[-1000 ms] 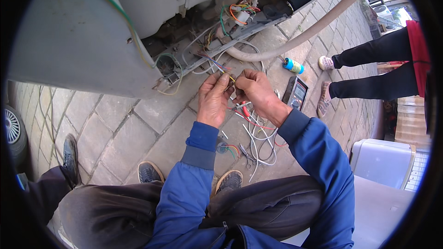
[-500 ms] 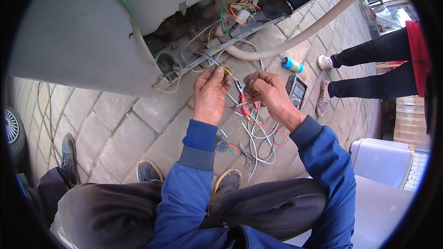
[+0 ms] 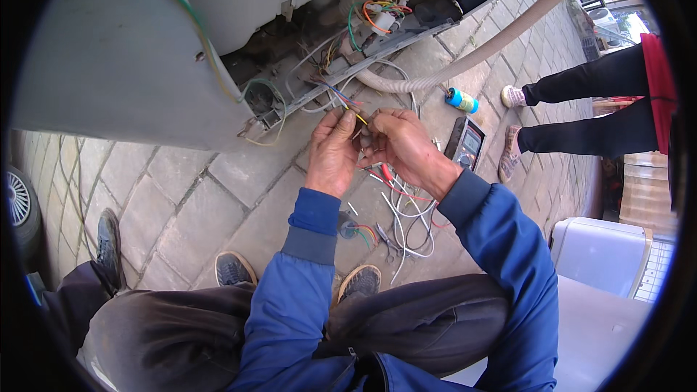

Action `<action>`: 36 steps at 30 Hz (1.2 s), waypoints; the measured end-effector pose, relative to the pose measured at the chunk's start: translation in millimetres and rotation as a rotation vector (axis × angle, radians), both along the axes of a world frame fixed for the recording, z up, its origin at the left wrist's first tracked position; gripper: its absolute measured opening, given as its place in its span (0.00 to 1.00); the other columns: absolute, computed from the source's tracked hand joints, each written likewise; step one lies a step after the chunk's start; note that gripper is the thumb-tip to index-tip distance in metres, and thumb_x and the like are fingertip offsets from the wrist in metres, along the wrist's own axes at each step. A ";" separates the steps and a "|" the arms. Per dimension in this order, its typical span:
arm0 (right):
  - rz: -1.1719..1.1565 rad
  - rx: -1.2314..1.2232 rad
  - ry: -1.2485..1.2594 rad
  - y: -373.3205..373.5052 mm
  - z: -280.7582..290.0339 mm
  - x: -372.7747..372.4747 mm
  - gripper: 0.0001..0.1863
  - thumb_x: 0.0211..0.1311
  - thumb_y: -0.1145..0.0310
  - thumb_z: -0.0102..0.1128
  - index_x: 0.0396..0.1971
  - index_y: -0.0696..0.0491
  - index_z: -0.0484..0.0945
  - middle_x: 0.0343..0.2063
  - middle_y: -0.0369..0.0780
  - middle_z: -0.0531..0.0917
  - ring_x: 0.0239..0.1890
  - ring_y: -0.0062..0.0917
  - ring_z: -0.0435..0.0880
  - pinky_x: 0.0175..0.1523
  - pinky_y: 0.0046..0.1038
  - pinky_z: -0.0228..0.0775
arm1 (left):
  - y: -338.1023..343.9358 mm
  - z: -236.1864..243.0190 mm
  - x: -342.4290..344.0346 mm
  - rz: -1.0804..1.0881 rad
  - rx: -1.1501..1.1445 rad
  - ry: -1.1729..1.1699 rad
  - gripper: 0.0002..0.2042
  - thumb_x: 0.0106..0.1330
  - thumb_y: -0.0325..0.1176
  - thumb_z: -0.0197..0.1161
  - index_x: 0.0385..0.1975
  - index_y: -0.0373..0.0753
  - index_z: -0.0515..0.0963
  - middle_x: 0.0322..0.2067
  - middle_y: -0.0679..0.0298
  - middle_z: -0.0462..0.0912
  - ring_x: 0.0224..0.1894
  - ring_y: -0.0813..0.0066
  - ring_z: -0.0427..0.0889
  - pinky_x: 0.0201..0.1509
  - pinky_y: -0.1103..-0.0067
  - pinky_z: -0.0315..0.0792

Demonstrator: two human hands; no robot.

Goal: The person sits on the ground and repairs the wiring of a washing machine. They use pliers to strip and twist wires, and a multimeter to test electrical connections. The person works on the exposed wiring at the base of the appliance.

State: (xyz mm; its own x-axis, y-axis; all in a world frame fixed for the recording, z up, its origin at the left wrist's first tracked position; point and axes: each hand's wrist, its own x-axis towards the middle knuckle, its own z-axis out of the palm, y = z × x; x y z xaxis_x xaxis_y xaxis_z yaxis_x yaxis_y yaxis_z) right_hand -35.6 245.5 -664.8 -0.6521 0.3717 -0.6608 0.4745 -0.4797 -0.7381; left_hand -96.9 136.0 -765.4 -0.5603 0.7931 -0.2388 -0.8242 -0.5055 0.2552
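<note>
My left hand (image 3: 334,151) is closed in a pinch on a thin yellow wire (image 3: 361,118), which shows between my two hands. My right hand (image 3: 408,147) has its thumb and finger pressed together at the wire's other side. Thin coloured wires (image 3: 334,90) run from my left fingertips up to the opened base of a grey-white appliance (image 3: 145,51). Under my right hand, part of a red tool handle (image 3: 386,172) shows; the rest is hidden. White cable pieces (image 3: 398,248) and small scissors (image 3: 388,241) lie on the paving below.
A multimeter (image 3: 468,144) and a blue cylinder (image 3: 462,100) lie to the right. A ribbed grey hose (image 3: 435,83) arches from the appliance. A person in black trousers (image 3: 581,136) stands at the right. Another dark shoe (image 3: 109,243) is at left, near a wheel (image 3: 22,203).
My right hand has moved left, close to my left hand, and its fingertips are now at the yellow wire. It now covers the pliers' jaws, which showed between the hands before.
</note>
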 end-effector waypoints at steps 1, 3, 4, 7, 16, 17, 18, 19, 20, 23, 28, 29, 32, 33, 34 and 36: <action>0.000 0.012 0.000 -0.3 -0.3 -0.5 0.10 0.63 0.69 0.54 0.29 0.61 0.77 0.26 0.41 0.79 0.22 0.24 0.78 0.28 0.31 0.80 | 0.5 -1.2 -0.2 -0.005 -0.011 0.006 0.10 0.73 0.31 0.63 0.51 0.38 0.81 0.42 0.65 0.85 0.42 0.77 0.81 0.49 0.77 0.75; 0.038 0.079 -0.021 1.6 2.7 -1.6 0.10 0.61 0.68 0.55 0.25 0.60 0.76 0.23 0.40 0.78 0.21 0.23 0.76 0.27 0.31 0.78 | 0.9 -3.1 -1.0 0.005 -0.022 0.015 0.10 0.73 0.31 0.64 0.51 0.38 0.81 0.42 0.64 0.85 0.42 0.76 0.82 0.50 0.76 0.76; 0.078 0.123 -0.039 3.4 2.2 -4.2 0.10 0.61 0.68 0.55 0.23 0.59 0.76 0.22 0.39 0.77 0.20 0.22 0.75 0.26 0.30 0.78 | -0.9 -6.9 -2.9 0.021 -0.033 0.022 0.10 0.73 0.31 0.64 0.51 0.38 0.81 0.43 0.64 0.85 0.42 0.76 0.82 0.50 0.76 0.76; 0.159 0.226 -0.102 3.9 12.1 -6.9 0.12 0.58 0.68 0.58 0.17 0.56 0.74 0.17 0.35 0.73 0.19 0.19 0.72 0.24 0.26 0.73 | -4.8 -1.8 -7.0 0.038 -0.045 -0.002 0.09 0.72 0.32 0.65 0.48 0.39 0.82 0.43 0.64 0.86 0.43 0.75 0.82 0.50 0.74 0.77; 0.841 0.906 -0.402 78.7 -51.3 78.6 0.12 0.53 0.66 0.63 0.31 0.61 0.83 0.26 0.52 0.85 0.32 0.43 0.86 0.40 0.41 0.77 | -39.0 15.4 -58.1 0.028 -0.179 -0.018 0.05 0.72 0.30 0.64 0.41 0.37 0.81 0.36 0.62 0.84 0.34 0.76 0.81 0.36 0.81 0.75; 0.969 1.009 -0.458 89.3 -59.1 84.6 0.13 0.53 0.66 0.63 0.33 0.60 0.84 0.28 0.54 0.85 0.35 0.48 0.86 0.42 0.42 0.77 | -43.5 13.9 -59.2 0.004 -0.194 -0.013 0.04 0.72 0.30 0.64 0.41 0.37 0.81 0.36 0.62 0.85 0.34 0.76 0.80 0.35 0.82 0.75; 0.915 1.019 -0.475 96.9 -62.8 84.6 0.13 0.53 0.65 0.63 0.34 0.60 0.84 0.31 0.57 0.84 0.39 0.53 0.84 0.44 0.45 0.76 | -46.0 18.7 -59.7 0.023 -0.271 -0.012 0.04 0.72 0.29 0.64 0.41 0.37 0.81 0.35 0.63 0.84 0.32 0.79 0.79 0.33 0.82 0.73; 0.859 1.040 -0.493 106.3 -63.9 87.2 0.13 0.53 0.66 0.63 0.35 0.59 0.84 0.31 0.56 0.85 0.39 0.52 0.85 0.43 0.45 0.76 | -46.3 18.1 -58.4 0.012 -0.297 0.000 0.04 0.72 0.29 0.64 0.40 0.37 0.80 0.35 0.63 0.84 0.32 0.80 0.78 0.33 0.83 0.73; 0.815 1.068 -0.477 116.2 -63.4 91.9 0.13 0.53 0.66 0.63 0.35 0.59 0.84 0.31 0.55 0.85 0.38 0.52 0.85 0.43 0.45 0.76 | -45.4 17.0 -56.8 0.001 -0.323 0.013 0.04 0.72 0.29 0.64 0.40 0.37 0.80 0.34 0.63 0.84 0.31 0.80 0.78 0.33 0.83 0.73; 0.755 1.105 -0.420 129.4 -67.0 94.6 0.12 0.54 0.66 0.63 0.34 0.59 0.83 0.30 0.54 0.85 0.37 0.52 0.84 0.43 0.45 0.75 | -44.7 23.1 -53.3 -0.002 -0.406 0.056 0.03 0.73 0.29 0.63 0.39 0.37 0.79 0.33 0.65 0.83 0.30 0.82 0.77 0.32 0.84 0.73; 0.832 1.139 -0.349 129.0 -62.1 75.8 0.12 0.53 0.67 0.64 0.34 0.59 0.83 0.28 0.54 0.84 0.37 0.52 0.85 0.44 0.46 0.76 | -42.3 23.4 -43.2 0.021 -0.513 0.186 0.04 0.72 0.27 0.64 0.40 0.38 0.77 0.33 0.65 0.82 0.31 0.82 0.79 0.32 0.85 0.76; 0.853 1.142 -0.336 130.4 -61.6 73.1 0.12 0.53 0.67 0.64 0.34 0.59 0.83 0.28 0.54 0.84 0.37 0.52 0.85 0.44 0.46 0.76 | -40.2 26.2 -42.3 0.034 -0.533 0.204 0.04 0.71 0.27 0.65 0.40 0.38 0.77 0.33 0.65 0.82 0.31 0.82 0.79 0.32 0.84 0.76; 0.869 1.189 -0.308 135.6 -67.1 76.1 0.11 0.53 0.68 0.63 0.33 0.60 0.83 0.30 0.55 0.85 0.39 0.52 0.85 0.45 0.47 0.76 | -36.8 30.1 -36.6 0.127 -0.508 0.338 0.04 0.71 0.25 0.64 0.41 0.37 0.77 0.33 0.64 0.83 0.30 0.81 0.79 0.34 0.84 0.76; 0.867 1.213 -0.295 134.1 -70.0 76.0 0.11 0.54 0.68 0.63 0.33 0.60 0.83 0.31 0.55 0.85 0.39 0.52 0.85 0.46 0.47 0.76 | -37.5 31.8 -36.4 0.158 -0.493 0.392 0.04 0.72 0.25 0.63 0.42 0.37 0.77 0.34 0.64 0.83 0.30 0.81 0.79 0.34 0.84 0.76; 0.899 1.181 -0.364 132.6 -69.7 78.3 0.10 0.53 0.70 0.61 0.32 0.60 0.82 0.32 0.56 0.85 0.41 0.53 0.85 0.46 0.48 0.76 | -39.8 27.2 -37.5 0.145 -0.496 0.434 0.08 0.72 0.24 0.62 0.47 0.33 0.78 0.35 0.63 0.83 0.33 0.78 0.81 0.38 0.83 0.79; 0.938 1.180 -0.348 134.8 -76.7 84.2 0.09 0.53 0.71 0.61 0.33 0.60 0.82 0.33 0.56 0.85 0.42 0.53 0.85 0.47 0.49 0.76 | -35.9 27.6 -42.0 0.175 -0.517 0.458 0.11 0.72 0.24 0.61 0.51 0.31 0.78 0.38 0.61 0.84 0.37 0.75 0.84 0.41 0.81 0.80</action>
